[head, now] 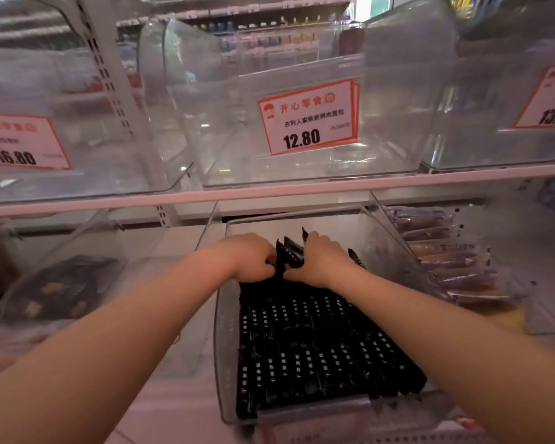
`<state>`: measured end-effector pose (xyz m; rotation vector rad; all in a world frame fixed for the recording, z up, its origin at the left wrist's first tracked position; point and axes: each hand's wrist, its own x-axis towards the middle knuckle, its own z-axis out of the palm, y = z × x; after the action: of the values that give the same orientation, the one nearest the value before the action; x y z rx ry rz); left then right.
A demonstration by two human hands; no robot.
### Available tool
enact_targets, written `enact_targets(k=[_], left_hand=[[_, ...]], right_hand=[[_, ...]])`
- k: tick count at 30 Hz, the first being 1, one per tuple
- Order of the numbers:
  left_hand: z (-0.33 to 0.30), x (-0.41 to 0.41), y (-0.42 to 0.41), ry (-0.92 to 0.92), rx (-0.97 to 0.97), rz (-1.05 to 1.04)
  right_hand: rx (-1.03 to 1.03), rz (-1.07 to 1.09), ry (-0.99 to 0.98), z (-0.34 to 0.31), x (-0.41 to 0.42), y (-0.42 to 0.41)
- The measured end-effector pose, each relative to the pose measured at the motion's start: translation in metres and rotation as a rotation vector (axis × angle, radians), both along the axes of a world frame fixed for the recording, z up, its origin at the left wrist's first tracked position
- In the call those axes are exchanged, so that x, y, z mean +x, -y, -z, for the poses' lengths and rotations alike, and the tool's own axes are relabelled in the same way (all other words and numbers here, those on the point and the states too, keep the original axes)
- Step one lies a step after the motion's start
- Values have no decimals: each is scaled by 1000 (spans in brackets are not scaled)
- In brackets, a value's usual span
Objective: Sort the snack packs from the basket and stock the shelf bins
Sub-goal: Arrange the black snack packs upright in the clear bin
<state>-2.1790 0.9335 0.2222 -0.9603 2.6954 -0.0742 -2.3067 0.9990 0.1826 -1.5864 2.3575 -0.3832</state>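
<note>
A clear plastic bin (220,354) on the lower shelf holds rows of black snack packs (314,344) with small white labels. At the back of this bin my left hand (249,257) and my right hand (321,264) grip a small bunch of the same black packs (290,254) between them, standing on edge behind the stocked rows. The fingers of both hands curl round the bunch from either side. No basket shows in the head view.
The upper shelf carries clear bins; the middle one (302,168) bears a 12.80 price tag (308,118), the left a 16.80 tag (20,145). A lower right bin holds purple-and-brown packs (449,254); a lower left bin holds dark packs (61,286).
</note>
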Motion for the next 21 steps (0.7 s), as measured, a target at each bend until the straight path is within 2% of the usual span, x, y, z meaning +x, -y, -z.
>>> enact_targets(k=[5,9,15,21], left_hand=[[6,-4,5,-45,31,-18],[7,-20,2,-108,129,-114],[16,-31,-4,-42,-63,-61],[12,-26,6,-43,-81,-34]], right_hand=[[80,-189,119,-6,-19,-18],[24,-154,-13,5,-16,-25],[-147,-116,-113,16,-10,-18],[-268,-90,-11,18,-10,-10]])
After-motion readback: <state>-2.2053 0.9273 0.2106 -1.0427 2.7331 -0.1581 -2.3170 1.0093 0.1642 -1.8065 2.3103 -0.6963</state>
